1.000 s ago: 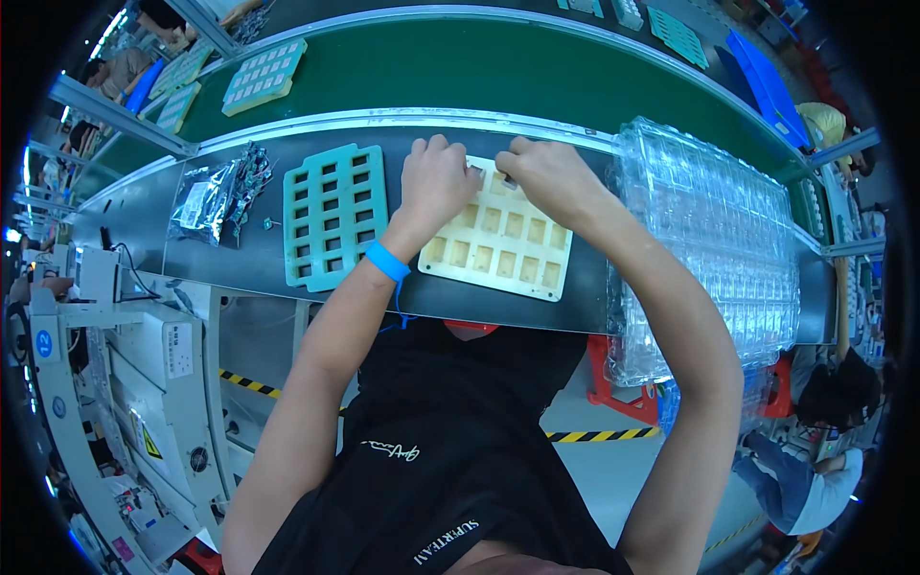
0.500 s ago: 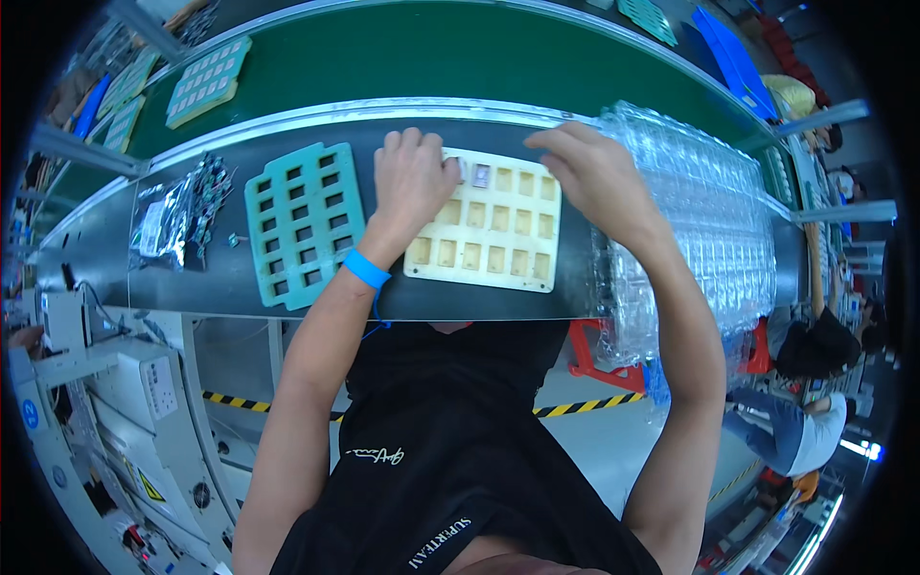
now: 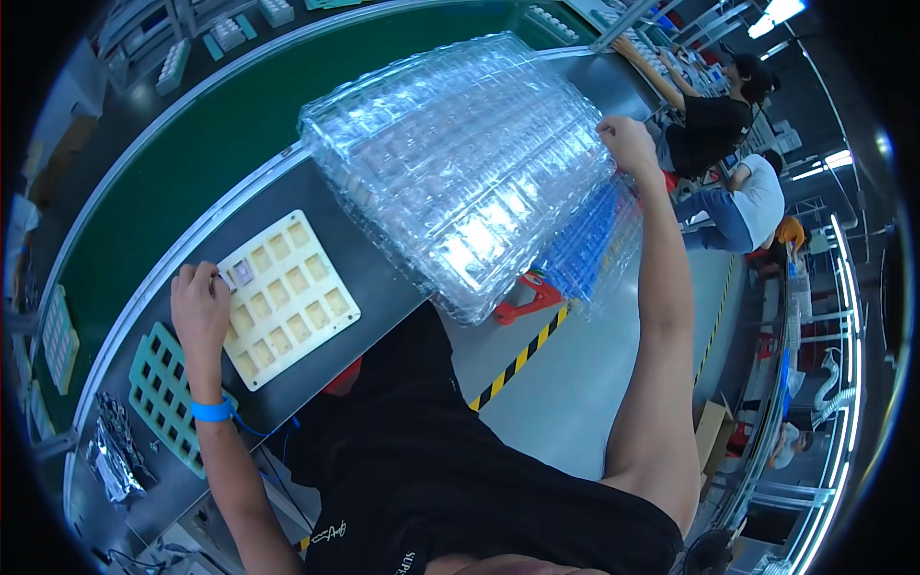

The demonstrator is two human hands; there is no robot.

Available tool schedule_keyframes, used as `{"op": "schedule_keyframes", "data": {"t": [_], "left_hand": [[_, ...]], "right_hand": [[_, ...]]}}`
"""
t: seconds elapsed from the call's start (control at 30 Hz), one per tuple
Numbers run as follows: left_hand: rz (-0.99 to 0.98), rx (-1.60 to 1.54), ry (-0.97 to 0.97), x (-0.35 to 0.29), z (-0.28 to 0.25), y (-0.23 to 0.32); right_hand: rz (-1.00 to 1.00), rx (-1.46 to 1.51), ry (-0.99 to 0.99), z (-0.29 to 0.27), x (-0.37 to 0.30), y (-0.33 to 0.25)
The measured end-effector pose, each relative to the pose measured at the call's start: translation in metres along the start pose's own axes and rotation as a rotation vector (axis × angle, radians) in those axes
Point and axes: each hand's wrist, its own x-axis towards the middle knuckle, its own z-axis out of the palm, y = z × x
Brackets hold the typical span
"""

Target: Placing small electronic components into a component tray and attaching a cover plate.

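Observation:
A cream tray point(image 3: 305, 321) with rows of square pockets lies on the dark bench. Small pale parts, one a flat square piece point(image 3: 243, 273), sit in the pockets at its far left corner. My left hand point(image 3: 201, 307), with a blue band at the wrist, curls its fingers at that corner, beside the parts; what they hold is hidden. Over on the right, my right hand point(image 3: 631, 146) is at the edge of a tall stack of clear plastic blister trays point(image 3: 460, 163). Its fingers are bent together, and their tips are too small to read.
A green pocketed tray point(image 3: 163, 383) lies left of my left hand, near a silvery bag point(image 3: 120, 460). Beyond the bench runs a green conveyor belt point(image 3: 192, 182). A red stand point(image 3: 529, 299) is under the clear stack. Other people point(image 3: 714, 115) work at the right.
The view has swung to the right. My right hand has moved from above the cream tray to the clear stack's edge. My left hand stays at the cream tray's corner.

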Motion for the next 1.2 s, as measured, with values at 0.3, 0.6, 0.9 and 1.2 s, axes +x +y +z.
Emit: {"op": "schedule_keyframes", "data": {"t": [0.3, 0.6, 0.9, 1.2], "left_hand": [[0.008, 0.247, -0.149, 0.004, -0.007, 0.006], [-0.049, -0.180, -0.167, 0.012, -0.015, -0.003], [0.000, -0.376, -0.146, -0.024, -0.018, -0.046], [-0.082, -0.491, -0.208, -0.018, -0.014, -0.049]], "right_hand": [[-0.172, -0.048, -0.272, 0.051, 0.032, 0.021], [-0.342, 0.302, 0.001, -0.011, 0.024, -0.034], [-1.103, 0.490, -0.158, -0.019, -0.059, -0.368], [-1.372, 0.097, -0.087, 0.049, -0.082, -0.448]]}}
